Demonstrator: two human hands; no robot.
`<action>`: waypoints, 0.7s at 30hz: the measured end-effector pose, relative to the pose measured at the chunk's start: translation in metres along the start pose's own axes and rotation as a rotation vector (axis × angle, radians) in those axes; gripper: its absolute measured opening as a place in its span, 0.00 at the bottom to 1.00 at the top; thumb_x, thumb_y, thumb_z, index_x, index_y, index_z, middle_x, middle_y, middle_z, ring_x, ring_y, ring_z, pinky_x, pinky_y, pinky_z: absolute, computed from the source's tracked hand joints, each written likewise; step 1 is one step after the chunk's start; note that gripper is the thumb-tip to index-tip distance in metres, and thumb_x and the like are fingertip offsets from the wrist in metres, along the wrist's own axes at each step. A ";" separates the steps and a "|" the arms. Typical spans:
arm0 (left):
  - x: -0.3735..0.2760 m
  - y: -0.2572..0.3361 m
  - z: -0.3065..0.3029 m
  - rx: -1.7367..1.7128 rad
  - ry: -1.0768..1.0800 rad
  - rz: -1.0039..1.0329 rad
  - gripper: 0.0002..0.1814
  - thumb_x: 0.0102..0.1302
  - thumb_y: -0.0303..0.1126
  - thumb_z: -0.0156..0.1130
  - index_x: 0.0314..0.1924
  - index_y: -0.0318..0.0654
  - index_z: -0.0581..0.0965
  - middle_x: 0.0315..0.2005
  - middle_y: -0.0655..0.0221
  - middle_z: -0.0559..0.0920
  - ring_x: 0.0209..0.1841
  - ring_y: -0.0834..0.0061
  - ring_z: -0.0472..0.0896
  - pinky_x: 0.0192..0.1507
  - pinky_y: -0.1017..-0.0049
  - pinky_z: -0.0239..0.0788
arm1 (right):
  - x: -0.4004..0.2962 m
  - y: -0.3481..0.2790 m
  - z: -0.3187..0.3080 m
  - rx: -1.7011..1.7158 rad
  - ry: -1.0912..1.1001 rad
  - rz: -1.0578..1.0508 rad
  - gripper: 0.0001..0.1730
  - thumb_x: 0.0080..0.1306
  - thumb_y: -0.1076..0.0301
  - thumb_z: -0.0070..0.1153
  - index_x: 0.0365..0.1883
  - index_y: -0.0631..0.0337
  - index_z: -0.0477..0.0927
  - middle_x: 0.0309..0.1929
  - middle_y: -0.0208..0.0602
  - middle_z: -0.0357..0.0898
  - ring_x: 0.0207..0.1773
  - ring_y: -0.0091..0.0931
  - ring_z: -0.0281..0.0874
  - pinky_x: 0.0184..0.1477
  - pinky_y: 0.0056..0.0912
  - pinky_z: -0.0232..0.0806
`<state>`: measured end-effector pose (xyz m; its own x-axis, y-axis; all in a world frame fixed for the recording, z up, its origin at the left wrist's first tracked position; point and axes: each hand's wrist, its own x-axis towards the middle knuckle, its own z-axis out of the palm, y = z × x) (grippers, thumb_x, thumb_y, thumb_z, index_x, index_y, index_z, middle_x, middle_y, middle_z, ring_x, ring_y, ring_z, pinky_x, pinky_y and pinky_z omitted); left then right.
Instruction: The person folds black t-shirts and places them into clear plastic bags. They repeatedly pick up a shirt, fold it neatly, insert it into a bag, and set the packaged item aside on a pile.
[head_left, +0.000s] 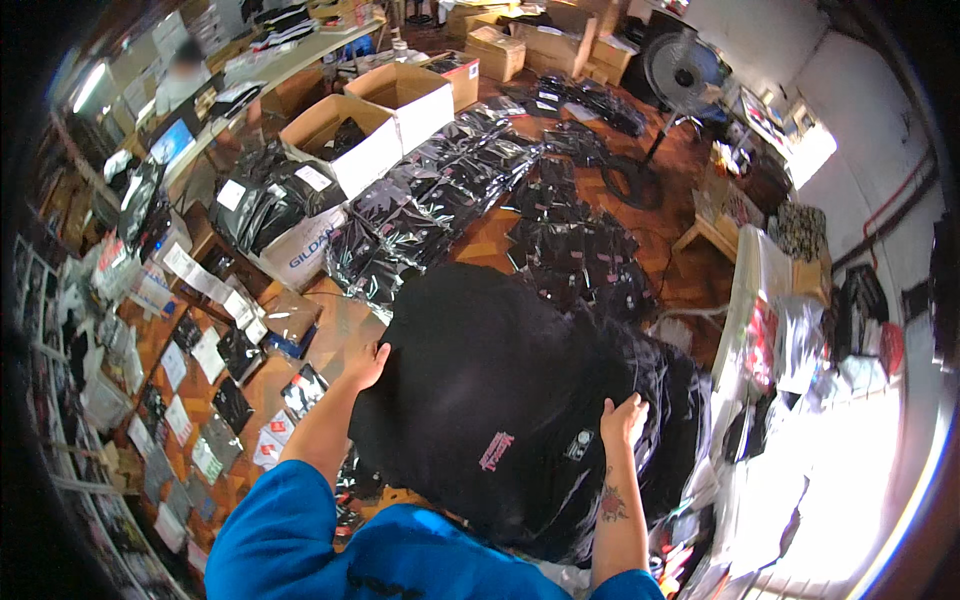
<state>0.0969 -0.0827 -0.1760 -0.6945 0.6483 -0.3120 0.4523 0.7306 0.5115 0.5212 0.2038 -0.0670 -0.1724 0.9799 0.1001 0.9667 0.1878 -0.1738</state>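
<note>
A large black fabric garment (465, 375), with pink lettering and a small white print, spreads out in front of me. At its left edge is my left hand (367, 365), thumb up, with the fingers partly hidden by the cloth. My right hand (626, 420) is at the right part of the black cloth, beside the white print, thumb raised and the other fingers partly hidden. Under and right of the garment lies a pile of black items in clear plastic (679, 397).
Rows of black bagged garments (555, 240) cover the floor ahead. Open cardboard boxes (397, 112) stand beyond at the left, near a long table (322, 45) with a person (180, 79) behind it. A pedestal fan (682, 77) stands at the back right. Flat packets (210, 352) lie on the left floor.
</note>
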 end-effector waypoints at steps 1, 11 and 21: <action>0.009 0.006 0.002 -0.013 0.024 0.008 0.40 0.73 0.63 0.29 0.57 0.33 0.73 0.54 0.42 0.75 0.59 0.44 0.72 0.59 0.56 0.63 | 0.009 -0.013 -0.008 0.064 -0.178 0.199 0.22 0.62 0.62 0.61 0.49 0.66 0.70 0.38 0.56 0.81 0.44 0.47 0.81 0.46 0.46 0.73; 0.074 0.058 -0.014 -0.218 0.128 -0.020 0.34 0.69 0.56 0.51 0.60 0.33 0.71 0.56 0.50 0.74 0.61 0.50 0.70 0.62 0.59 0.61 | -0.059 0.043 -0.138 1.081 -0.155 0.503 0.12 0.62 0.63 0.65 0.31 0.63 0.80 0.24 0.27 0.75 0.24 0.20 0.69 0.25 0.25 0.60; 0.047 0.122 0.016 0.024 0.355 0.201 0.33 0.65 0.55 0.58 0.59 0.37 0.67 0.58 0.56 0.68 0.60 0.54 0.68 0.58 0.55 0.61 | -0.195 0.112 -0.175 0.823 -0.372 0.339 0.25 0.69 0.59 0.56 0.62 0.58 0.74 0.50 0.40 0.79 0.42 0.24 0.77 0.35 0.26 0.73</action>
<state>0.1280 0.0404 -0.1413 -0.7390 0.6677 0.0901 0.6088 0.6045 0.5137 0.6961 0.0218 0.0659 -0.0945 0.9225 -0.3742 0.5652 -0.2597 -0.7830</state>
